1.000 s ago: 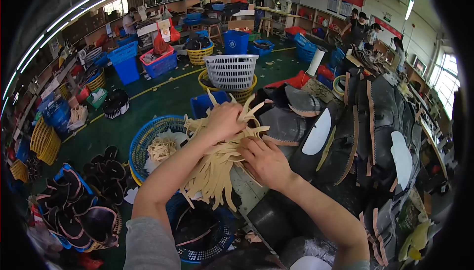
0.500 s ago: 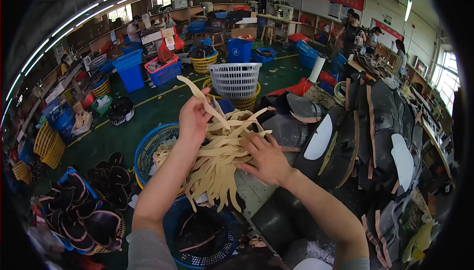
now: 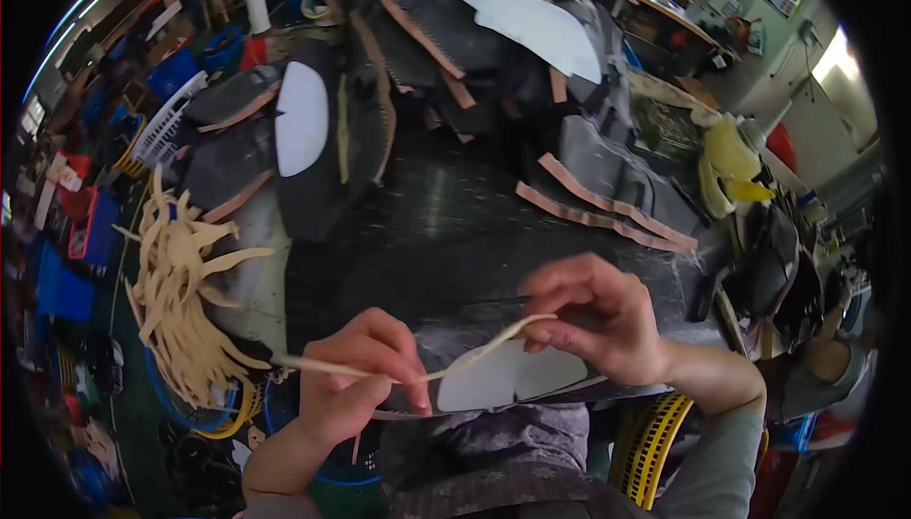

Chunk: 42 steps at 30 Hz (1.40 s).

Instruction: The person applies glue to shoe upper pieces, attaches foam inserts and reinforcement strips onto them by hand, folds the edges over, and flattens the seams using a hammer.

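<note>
A long, narrow beige strip runs between my two hands above the front edge of the table. My left hand pinches it, and its free end sticks out to the left. The other end is pinched between the thumb and fingers of my right hand. White rounded pieces lie below the strip at the table edge, partly hidden by it. A heap of similar beige strips hangs over the table's left side.
Black sheet pieces with pinkish edging cover much of the dark table. More white cut pieces lie among them. A yellow basket stands below at the right. Another person's arm shows at the far right.
My view has swung right and down to the table. Both hands have left the beige heap, and a single strip is now held between them over the table's front edge.
</note>
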### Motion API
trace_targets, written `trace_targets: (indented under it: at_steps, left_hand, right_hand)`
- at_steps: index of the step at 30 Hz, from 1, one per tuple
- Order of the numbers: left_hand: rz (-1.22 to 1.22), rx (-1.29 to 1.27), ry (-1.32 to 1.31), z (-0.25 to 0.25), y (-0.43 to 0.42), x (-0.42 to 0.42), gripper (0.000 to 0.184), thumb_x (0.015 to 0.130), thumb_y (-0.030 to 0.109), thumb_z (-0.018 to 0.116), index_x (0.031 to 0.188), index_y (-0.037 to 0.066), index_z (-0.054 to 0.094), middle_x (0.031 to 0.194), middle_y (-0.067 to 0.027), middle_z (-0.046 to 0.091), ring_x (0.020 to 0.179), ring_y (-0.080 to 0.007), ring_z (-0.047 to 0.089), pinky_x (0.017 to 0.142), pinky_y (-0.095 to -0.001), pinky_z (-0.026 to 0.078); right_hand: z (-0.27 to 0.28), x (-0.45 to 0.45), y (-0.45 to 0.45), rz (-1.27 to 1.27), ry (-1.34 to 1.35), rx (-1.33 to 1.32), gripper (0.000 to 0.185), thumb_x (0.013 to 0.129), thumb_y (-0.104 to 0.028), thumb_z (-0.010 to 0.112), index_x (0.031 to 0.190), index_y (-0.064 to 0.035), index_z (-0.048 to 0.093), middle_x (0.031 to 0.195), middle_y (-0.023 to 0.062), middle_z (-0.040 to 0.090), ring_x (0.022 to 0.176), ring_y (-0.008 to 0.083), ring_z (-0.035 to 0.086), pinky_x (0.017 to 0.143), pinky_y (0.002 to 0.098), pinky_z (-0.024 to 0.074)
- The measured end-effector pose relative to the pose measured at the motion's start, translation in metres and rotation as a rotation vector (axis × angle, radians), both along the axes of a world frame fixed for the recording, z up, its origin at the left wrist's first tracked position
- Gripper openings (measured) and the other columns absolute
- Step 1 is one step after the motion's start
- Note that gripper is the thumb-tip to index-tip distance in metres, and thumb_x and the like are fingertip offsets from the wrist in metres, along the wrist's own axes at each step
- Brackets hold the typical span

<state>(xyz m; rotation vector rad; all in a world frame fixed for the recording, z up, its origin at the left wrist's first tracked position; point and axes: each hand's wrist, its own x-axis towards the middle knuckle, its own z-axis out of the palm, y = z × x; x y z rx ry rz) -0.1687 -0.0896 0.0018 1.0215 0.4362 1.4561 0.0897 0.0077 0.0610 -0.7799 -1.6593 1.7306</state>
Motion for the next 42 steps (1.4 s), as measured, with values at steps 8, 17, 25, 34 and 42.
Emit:
trace_targets:
  at_steps: [8,17,25,34,42]
  left_hand:
    - [-0.207,-0.258,0.571,0.016,0.013,0.048,0.021,0.095,0.005,0.063,0.112,-0.005,0.071,0.101,-0.0143,0.072,0.085,-0.0177,0.071,0.075,-0.0282,0.056]
    - [0.230,0.208,1.287,-0.010,0.049,0.075,0.021,0.080,-0.007,0.072,0.100,-0.001,0.071,0.080,-0.0116,0.072,0.065,-0.0225,0.071,0.057,-0.0275,0.055]
    - [0.261,0.198,1.175,-0.027,0.051,0.069,0.023,0.078,-0.007,0.074,0.101,-0.002,0.070,0.081,-0.0132,0.073,0.065,-0.0224,0.072,0.055,-0.0286,0.055]
    - [0.279,0.317,1.254,-0.032,0.049,0.066,0.024,0.075,-0.006,0.077,0.098,-0.002,0.070,0.082,-0.0117,0.070,0.061,-0.0215,0.068,0.052,-0.0289,0.054]
    - [0.290,0.171,1.214,-0.034,0.054,0.066,0.024,0.075,-0.005,0.078,0.098,0.000,0.071,0.080,-0.0109,0.069,0.059,-0.0190,0.067,0.050,-0.0268,0.051]
  right_hand:
    - [-0.046,0.098,-0.018,0.131,-0.129,0.194,0.015,0.085,0.003,0.076,0.099,-0.0005,0.074,0.098,0.0087,0.070,0.091,0.0188,0.071,0.073,0.0280,0.0599]
    - [-0.091,0.086,0.023,-0.187,-0.401,0.745,0.015,0.079,-0.002,0.077,0.090,-0.0041,0.069,0.083,0.0085,0.067,0.070,0.0248,0.068,0.061,0.0323,0.0558]
    - [-0.097,0.082,0.027,-0.194,-0.400,0.700,0.016,0.076,-0.002,0.079,0.086,-0.0053,0.067,0.080,0.0070,0.065,0.066,0.0233,0.067,0.058,0.0326,0.0544]
    - [-0.094,0.077,0.036,0.062,-0.574,1.311,0.035,0.066,-0.012,0.078,0.101,-0.0104,0.073,0.096,0.0005,0.060,0.071,0.0132,0.058,0.058,0.0258,0.0449]
    - [-0.088,0.071,0.040,0.385,-0.536,1.541,0.049,0.073,-0.016,0.068,0.121,-0.0135,0.071,0.118,0.0003,0.063,0.100,0.0126,0.062,0.083,0.0239,0.0507]
